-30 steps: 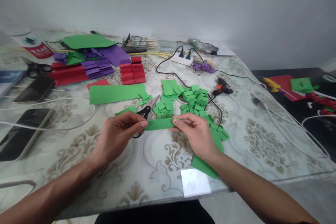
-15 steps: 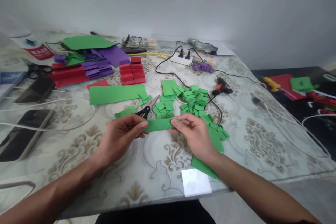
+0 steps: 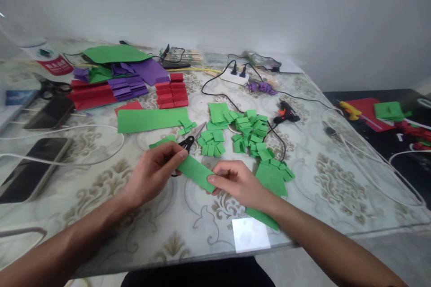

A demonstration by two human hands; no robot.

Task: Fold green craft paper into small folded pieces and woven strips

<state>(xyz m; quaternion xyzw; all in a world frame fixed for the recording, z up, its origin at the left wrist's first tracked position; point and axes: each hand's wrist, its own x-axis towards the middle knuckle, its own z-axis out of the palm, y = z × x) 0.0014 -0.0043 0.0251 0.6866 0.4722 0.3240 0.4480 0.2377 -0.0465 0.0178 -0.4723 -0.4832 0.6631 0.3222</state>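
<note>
A narrow green paper strip (image 3: 195, 173) is stretched between my two hands above the table, slanting down to the right. My left hand (image 3: 156, 168) pinches its upper left end between thumb and fingers. The lower right end is pinched by my right hand (image 3: 235, 183). Black-handled scissors (image 3: 190, 141) lie just beyond the strip, blades pointing away, their handles partly hidden by my left hand. Past my right hand is a heap of small folded green paper pieces (image 3: 251, 128). A longer green paper sheet (image 3: 151, 119) lies behind my left hand.
Red folded paper (image 3: 171, 92) and purple folded paper (image 3: 127, 88) lie at the back left. Two phones (image 3: 33, 168) and a white cable are on the left. A black glue gun (image 3: 286, 112) and white power strip (image 3: 235, 76) sit beyond the heap, with black cords between.
The strip has tilted from nearly level to slanting. My right hand has moved down and slightly left with its end, while my left hand has shifted only a little.
</note>
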